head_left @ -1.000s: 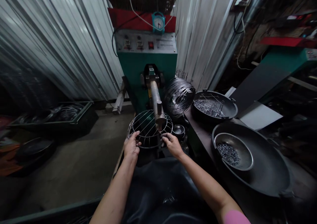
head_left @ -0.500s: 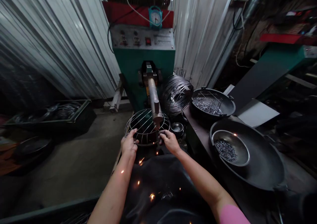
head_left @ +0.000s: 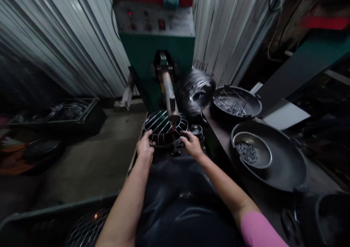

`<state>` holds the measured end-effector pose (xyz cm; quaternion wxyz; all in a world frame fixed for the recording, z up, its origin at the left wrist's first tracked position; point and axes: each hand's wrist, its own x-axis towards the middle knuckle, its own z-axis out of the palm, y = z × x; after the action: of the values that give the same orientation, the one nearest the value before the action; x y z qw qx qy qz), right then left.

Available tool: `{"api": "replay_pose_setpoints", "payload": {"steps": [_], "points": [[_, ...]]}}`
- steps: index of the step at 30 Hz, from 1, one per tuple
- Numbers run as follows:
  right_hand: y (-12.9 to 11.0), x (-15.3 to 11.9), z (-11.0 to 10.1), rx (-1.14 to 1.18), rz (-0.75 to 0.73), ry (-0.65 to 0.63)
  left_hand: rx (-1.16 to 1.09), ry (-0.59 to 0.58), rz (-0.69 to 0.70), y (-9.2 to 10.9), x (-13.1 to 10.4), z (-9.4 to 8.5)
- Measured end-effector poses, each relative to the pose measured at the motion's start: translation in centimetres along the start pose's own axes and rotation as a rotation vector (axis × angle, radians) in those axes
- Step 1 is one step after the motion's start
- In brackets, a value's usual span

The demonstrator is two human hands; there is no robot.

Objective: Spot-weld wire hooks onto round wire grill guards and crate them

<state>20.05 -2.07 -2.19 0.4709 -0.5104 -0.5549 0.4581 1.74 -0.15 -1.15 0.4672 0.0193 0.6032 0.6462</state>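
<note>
A round wire rack [head_left: 160, 134] with parallel bars across its top sits under the cylindrical arm [head_left: 168, 94] of a spot-welding machine [head_left: 158, 43]. The arm's tip meets the rack's near side, where a small spot glows red. On the rack's left rim my left hand [head_left: 146, 146] is closed, thumb on top. My right hand [head_left: 192, 144] is beside the rack's right front edge, its thumb and fingers apart and nothing visible between them. Whether its fingertips touch the wire is hard to see in the blur.
A wire coil [head_left: 197, 92] hangs right of the arm. Along the right bench stand a pan of wire pieces [head_left: 254, 110] and a large pan [head_left: 290, 167] holding a bowl of short pins [head_left: 265, 159]. Bins stand at left [head_left: 90, 116] and lower left [head_left: 54, 210], the latter containing wire grids.
The flying sparks have mostly died away. My right hand has opened from its pinch near the arm's tip and shifted right. The view has tilted downward.
</note>
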Motion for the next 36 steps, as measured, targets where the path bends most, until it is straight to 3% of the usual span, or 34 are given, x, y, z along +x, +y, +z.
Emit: {"api": "replay_pose_setpoints", "payload": {"steps": [3,7,10,14,18,25,28,32,36], "points": [[2.2,-3.3,-2.4,-0.208,-0.049,-0.032,-0.006,-0.126,-0.048,-0.1,0.8,-1.3],[6.6,-8.1,-3.8,-0.493,0.086,-0.425,-0.014,-0.224,-0.167,-0.1,1.7,-2.9],[9.3,-10.9,-2.0,-0.58,0.143,-0.592,-0.02,-0.222,-0.185,0.1,1.7,-3.4],[10.9,-12.7,1.3,-0.601,0.11,-0.604,-0.004,-0.214,-0.194,0.3,1.2,-3.9],[10.9,-12.8,1.8,-0.649,0.125,-0.653,0.018,-0.19,-0.207,0.4,1.0,-4.9],[9.4,-11.0,-2.1,-0.7,0.138,-0.678,0.028,-0.168,-0.192,0.6,1.1,-5.7],[8.0,-10.5,-3.7,-0.744,0.1,-0.689,0.058,-0.183,-0.185,0.8,1.2,-5.0],[6.0,-10.8,-5.4,-0.97,0.024,-0.663,0.157,-0.22,-0.15,1.9,1.9,-3.2],[6.1,-11.4,-6.6,-1.001,0.082,-0.62,0.274,-0.227,-0.146,2.7,2.6,-1.4]]}}
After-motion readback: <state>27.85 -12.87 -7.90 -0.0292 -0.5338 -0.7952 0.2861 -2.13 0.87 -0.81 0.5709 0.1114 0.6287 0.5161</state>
